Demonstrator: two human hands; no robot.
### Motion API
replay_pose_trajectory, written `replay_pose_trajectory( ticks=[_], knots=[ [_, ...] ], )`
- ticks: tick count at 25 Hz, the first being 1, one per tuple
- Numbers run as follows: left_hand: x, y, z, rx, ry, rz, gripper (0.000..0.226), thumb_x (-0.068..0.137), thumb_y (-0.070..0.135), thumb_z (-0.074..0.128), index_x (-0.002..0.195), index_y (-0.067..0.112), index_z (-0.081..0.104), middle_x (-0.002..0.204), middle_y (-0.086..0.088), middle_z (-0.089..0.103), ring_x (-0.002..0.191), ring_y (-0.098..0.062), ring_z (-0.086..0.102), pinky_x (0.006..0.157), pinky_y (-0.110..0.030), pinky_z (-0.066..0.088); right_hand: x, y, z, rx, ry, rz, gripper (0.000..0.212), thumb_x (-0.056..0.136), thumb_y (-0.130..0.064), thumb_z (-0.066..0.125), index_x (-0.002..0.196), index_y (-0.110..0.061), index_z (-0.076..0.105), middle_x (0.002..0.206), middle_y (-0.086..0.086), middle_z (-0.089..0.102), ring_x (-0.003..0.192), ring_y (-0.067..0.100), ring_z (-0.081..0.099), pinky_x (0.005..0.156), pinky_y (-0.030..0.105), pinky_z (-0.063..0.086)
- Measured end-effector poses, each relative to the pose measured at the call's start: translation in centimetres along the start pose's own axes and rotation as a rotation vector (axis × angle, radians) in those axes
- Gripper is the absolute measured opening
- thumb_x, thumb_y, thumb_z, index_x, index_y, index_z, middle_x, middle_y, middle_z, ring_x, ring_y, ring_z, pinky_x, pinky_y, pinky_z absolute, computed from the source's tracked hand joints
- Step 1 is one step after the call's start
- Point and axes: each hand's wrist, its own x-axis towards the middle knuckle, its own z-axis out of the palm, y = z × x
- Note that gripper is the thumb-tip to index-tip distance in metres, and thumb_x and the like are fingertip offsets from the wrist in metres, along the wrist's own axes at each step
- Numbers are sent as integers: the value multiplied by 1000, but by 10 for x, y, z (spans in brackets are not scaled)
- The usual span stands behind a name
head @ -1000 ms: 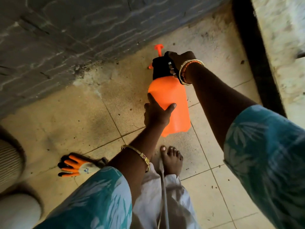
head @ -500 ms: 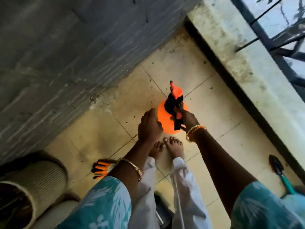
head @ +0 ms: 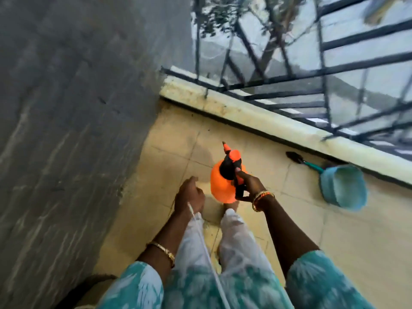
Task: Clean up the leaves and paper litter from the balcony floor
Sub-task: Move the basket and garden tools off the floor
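An orange pump spray bottle (head: 220,186) with a black top and orange nozzle hangs upright above the yellowish tiled balcony floor (head: 169,141). My right hand (head: 248,186) grips its black handle. My left hand (head: 189,196) is off the bottle, just to its left, fingers curled, with nothing clearly in it. No leaves or paper litter show on the tiles in view; a damp patch darkens the floor beyond the bottle.
A grey wall (head: 66,108) fills the left. A low cream ledge (head: 256,114) with a black metal railing (head: 334,70) runs along the far right. A teal dustpan (head: 343,186) with a dark-tipped handle leans by the ledge. My legs in white trousers (head: 236,237) stand below.
My left hand has let go of the bottle's body and dropped to its left. The right hand keeps the handle. The view has lifted toward the railing, and the orange gloves have left the frame.
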Motion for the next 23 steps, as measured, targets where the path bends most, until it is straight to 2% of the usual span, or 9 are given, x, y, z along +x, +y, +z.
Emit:
replay_pose_trajectory(
  ticks=[4, 8, 10, 14, 17, 18, 20, 22, 23],
  knots=[
    [-63, 57, 21, 173, -48, 165, 43, 90, 8, 46, 133, 9, 50, 133, -13, 54, 122, -30, 49, 94, -34, 43, -64, 56, -84, 243, 50, 9, 34, 83, -44, 62, 92, -12, 62, 100, 11, 60, 92, 26, 52, 64, 33, 49],
    [-104, 136, 84, 456, -129, 466, 46, 91, 12, 45, 138, 12, 44, 138, -11, 49, 128, -30, 42, 100, -39, 41, -113, 135, -169, 518, 184, -37, 23, 86, -35, 61, 87, -12, 63, 103, 11, 62, 85, 23, 53, 64, 33, 49],
    [-123, 178, 136, 480, -211, 556, 44, 94, 15, 46, 138, 9, 43, 138, -15, 48, 128, -33, 43, 101, -38, 39, -134, 171, -210, 628, 247, -57, 17, 89, -25, 57, 84, -10, 61, 96, 13, 60, 76, 19, 53, 65, 33, 48],
    [-182, 259, 262, 262, -523, 403, 42, 98, 14, 46, 139, 2, 43, 140, -20, 48, 128, -29, 46, 100, -29, 37, -170, 251, -303, 833, 325, -73, 19, 93, -19, 53, 79, -6, 56, 79, 7, 55, 71, 18, 50, 64, 32, 44],
    [-233, 298, 343, 293, -826, 438, 66, 78, 3, 58, 141, 1, 38, 136, -18, 49, 119, -26, 51, 83, -21, 43, -194, 303, -371, 922, 371, -78, 21, 93, -24, 54, 78, -9, 59, 80, 5, 57, 78, 19, 52, 71, 39, 49],
    [-250, 307, 363, 311, -909, 510, 80, 66, 10, 62, 141, 0, 35, 131, -12, 50, 113, -23, 53, 78, -16, 44, -202, 318, -390, 956, 388, -74, 22, 93, -26, 54, 78, -11, 60, 81, 4, 58, 81, 19, 52, 76, 43, 50],
    [-274, 319, 400, 303, -1014, 697, 101, 51, 30, 69, 140, 2, 31, 130, -2, 47, 111, -7, 53, 79, -6, 41, -216, 341, -429, 1059, 415, -82, 21, 93, -28, 53, 80, -13, 60, 82, 4, 57, 81, 18, 52, 83, 49, 48],
    [-294, 341, 439, 321, -1040, 849, 103, 51, 46, 67, 138, 6, 31, 127, 4, 48, 109, 8, 51, 83, -1, 37, -224, 362, -468, 1149, 453, -104, 21, 93, -29, 52, 81, -14, 59, 81, 4, 57, 81, 18, 53, 87, 53, 48],
    [-302, 356, 458, 344, -1024, 896, 103, 53, 51, 66, 139, 4, 35, 128, 2, 51, 111, 5, 52, 85, -4, 38, -226, 370, -487, 1178, 461, -111, 23, 93, -30, 51, 79, -14, 59, 81, 4, 58, 82, 18, 53, 89, 55, 48]
  ],
)
